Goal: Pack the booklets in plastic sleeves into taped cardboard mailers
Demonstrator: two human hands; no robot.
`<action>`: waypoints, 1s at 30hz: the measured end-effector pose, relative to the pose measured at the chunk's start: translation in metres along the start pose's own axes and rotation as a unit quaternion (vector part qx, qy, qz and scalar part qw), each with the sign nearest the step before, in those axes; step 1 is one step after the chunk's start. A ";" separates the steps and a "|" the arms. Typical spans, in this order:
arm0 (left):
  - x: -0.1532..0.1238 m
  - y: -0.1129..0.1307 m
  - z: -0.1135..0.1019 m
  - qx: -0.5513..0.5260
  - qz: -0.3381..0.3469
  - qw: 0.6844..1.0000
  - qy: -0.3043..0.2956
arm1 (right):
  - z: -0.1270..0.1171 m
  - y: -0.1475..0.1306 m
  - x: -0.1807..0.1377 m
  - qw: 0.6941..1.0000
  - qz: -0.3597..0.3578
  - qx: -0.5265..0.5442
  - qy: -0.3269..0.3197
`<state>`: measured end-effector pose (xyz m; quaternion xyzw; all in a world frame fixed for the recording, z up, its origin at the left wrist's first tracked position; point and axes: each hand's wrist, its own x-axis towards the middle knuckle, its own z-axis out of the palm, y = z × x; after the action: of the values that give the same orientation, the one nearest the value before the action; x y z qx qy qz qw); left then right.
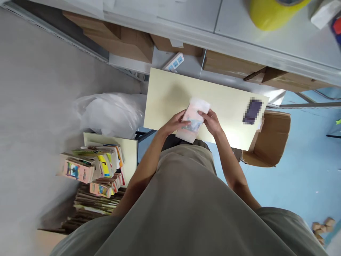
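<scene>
I hold a small pink box [192, 120] in a clear plastic sleeve, over the near edge of a pale yellow table [170, 96]. My left hand [176, 122] grips its left side, fingers curled round it. My right hand [211, 120] grips the right side near the top, fingers closed on the sleeve. The sleeve's open white end sticks out past the box towards the far side.
A dark, blurred-out flat object [252, 111] lies on the table's right end. Stacks of colourful small boxes [93, 170] sit low at the left beside a white plastic bag [112, 113]. An open cardboard box [269, 142] stands right. A yellow tape roll [271, 12] rests on the grey shelf.
</scene>
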<state>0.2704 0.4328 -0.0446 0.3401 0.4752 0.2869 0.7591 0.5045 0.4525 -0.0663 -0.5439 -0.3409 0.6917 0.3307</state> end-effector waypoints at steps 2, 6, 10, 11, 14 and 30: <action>-0.004 -0.001 -0.023 -0.015 0.000 1.000 -0.006 | 0.017 0.001 0.023 1.000 0.006 -0.006 0.007; -0.008 -0.019 -0.079 -0.027 -0.018 0.999 0.036 | 0.055 0.009 0.075 0.999 0.001 -0.033 0.005; -0.003 -0.046 -0.137 0.004 -0.079 0.986 0.150 | 0.097 0.025 0.138 0.996 -0.028 -0.081 -0.006; -0.001 -0.051 -0.149 0.003 -0.096 0.978 0.184 | 0.108 0.028 0.154 0.994 -0.035 -0.101 -0.007; 0.012 -0.063 -0.175 -0.006 -0.123 0.951 0.283 | 0.137 0.037 0.201 0.980 -0.062 -0.188 -0.002; -0.001 -0.065 -0.200 0.037 -0.107 0.930 0.349 | 0.183 0.038 0.231 0.883 -0.159 -0.434 0.082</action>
<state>0.0939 0.4419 -0.1586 0.1936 0.7538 0.2867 0.5587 0.2779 0.6022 -0.1877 -0.6260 -0.6608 0.3657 0.1943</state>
